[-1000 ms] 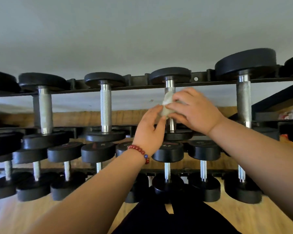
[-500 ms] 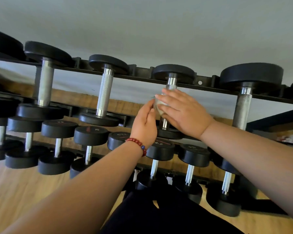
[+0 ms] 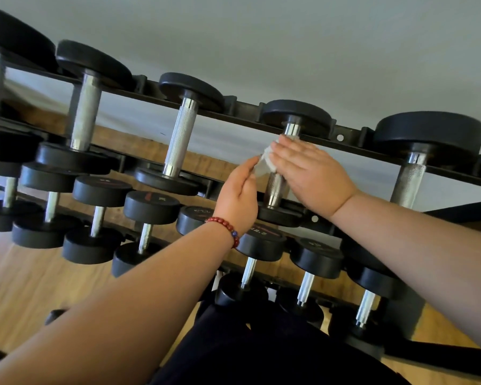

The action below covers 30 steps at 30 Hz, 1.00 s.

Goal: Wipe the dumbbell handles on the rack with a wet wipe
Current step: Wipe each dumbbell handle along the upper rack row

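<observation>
On the rack's (image 3: 353, 136) top tier, wet wipe (image 3: 265, 162) draped over a dumbbell handle (image 3: 275, 187), right hand (image 3: 311, 173) pressing it flat-fingered, left hand (image 3: 238, 195) pinching its edge, red bead bracelet (image 3: 228, 227) at the wrist

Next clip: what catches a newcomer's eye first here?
Two hands meet mid-frame at a white wipe on a steel handle on the top shelf of the rack: the left hand pinches it, the right hand presses flat. A red bracelet on the left wrist stands out against black dumbbells.
</observation>
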Motion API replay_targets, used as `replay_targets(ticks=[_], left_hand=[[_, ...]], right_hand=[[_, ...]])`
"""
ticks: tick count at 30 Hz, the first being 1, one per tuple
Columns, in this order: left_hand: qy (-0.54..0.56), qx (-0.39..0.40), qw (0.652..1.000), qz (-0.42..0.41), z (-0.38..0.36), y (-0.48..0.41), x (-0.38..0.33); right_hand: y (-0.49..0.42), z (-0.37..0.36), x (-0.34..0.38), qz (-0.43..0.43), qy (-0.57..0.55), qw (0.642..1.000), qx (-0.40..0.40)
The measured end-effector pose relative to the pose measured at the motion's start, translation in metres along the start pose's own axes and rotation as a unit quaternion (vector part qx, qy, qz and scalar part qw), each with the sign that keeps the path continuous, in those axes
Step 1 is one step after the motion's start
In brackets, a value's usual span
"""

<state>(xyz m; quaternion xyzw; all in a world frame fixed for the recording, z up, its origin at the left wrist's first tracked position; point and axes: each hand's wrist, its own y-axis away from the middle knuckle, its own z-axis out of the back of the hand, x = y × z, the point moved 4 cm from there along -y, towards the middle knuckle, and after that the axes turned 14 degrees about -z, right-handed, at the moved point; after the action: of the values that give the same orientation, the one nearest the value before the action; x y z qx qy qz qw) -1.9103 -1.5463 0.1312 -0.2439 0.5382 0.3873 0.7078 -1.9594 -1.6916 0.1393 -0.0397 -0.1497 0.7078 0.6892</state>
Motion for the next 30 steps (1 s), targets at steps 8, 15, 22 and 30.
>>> replay_targets(ticks=[8,15,22,30], left_hand=[[0.022,-0.003,1.0,0.018,0.0,0.001,-0.002],[0.031,0.004,1.0,-0.002,0.0,-0.001,-0.004],[0.036,0.002,0.999,0.003,0.001,0.0,-0.005],[0.036,0.015,0.999,0.003,0.0,-0.001,0.0]], right_hand=[[-0.017,0.012,-0.012,-0.008,0.016,1.0,0.005],[0.0,0.012,-0.005,0.081,0.045,0.996,0.017],[-0.002,0.015,0.004,0.078,0.057,0.995,-0.039],[-0.009,0.009,-0.01,0.083,0.021,0.996,0.033]])
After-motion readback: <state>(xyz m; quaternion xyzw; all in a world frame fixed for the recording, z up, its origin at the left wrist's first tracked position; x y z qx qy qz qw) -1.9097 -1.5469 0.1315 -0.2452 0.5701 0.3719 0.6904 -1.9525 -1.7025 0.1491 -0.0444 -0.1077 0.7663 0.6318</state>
